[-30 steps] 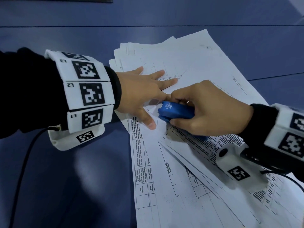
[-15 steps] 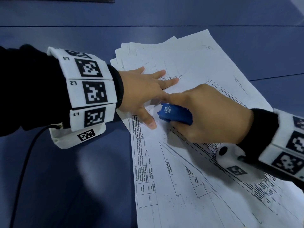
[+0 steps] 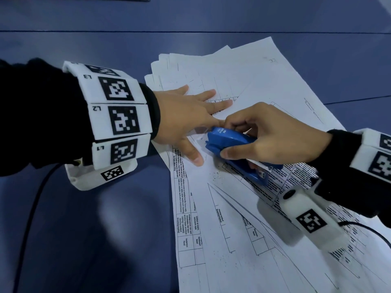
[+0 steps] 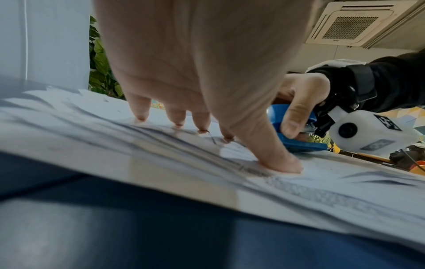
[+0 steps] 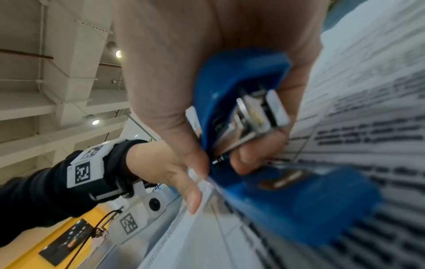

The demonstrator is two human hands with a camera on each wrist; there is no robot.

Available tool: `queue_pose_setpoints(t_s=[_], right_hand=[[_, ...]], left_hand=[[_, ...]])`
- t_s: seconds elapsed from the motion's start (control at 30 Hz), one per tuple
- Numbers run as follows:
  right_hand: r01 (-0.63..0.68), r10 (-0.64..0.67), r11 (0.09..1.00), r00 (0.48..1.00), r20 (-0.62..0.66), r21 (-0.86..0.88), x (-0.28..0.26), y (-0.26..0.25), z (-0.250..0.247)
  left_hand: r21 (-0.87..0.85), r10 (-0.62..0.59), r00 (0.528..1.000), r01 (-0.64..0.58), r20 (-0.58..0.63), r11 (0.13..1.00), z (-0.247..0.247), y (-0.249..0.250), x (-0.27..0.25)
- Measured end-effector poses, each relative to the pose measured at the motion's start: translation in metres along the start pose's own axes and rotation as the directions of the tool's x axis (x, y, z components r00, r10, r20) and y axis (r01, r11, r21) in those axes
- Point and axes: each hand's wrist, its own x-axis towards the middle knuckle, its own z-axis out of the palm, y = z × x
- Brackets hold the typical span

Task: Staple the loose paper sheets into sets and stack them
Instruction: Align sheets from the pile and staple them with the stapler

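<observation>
A loose spread of printed paper sheets (image 3: 249, 218) lies fanned over the blue table (image 3: 84, 240). My left hand (image 3: 190, 115) lies flat on the sheets with straight, spread fingers (image 4: 140, 116), pressing them down near their upper left corner. My right hand (image 3: 273, 140) grips a blue stapler (image 3: 230, 144), thumb on its near side and fingers over the top. The stapler (image 5: 241, 102) is tilted, its upper arm lifted off the base (image 5: 306, 198), nose at a sheet corner beside my left thumb (image 4: 282, 163). Whether paper sits between its jaws is hidden.
The sheets (image 4: 161, 145) overlap at different angles and reach the frame's lower right edge. Bare blue table lies to the left and behind. A black cable (image 3: 27, 218) runs from my left wrist across the table. A seam (image 3: 211, 32) crosses the table at the back.
My right hand eased off the stapler: it was pressed flat half a second ago and now its top is raised and tilted up. My left hand stayed flat on the sheets.
</observation>
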Motion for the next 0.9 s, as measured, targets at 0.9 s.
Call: queue_pose_setpoints(t_s=[0.9], right_hand=[[0.171,-0.226,0.867,0.972,-0.064,-0.469,-0.031,-0.008,0.013]], left_hand=[[0.009,-0.057,0.997,0.058,-0.060,0.998,0.021,0.008,-0.017]])
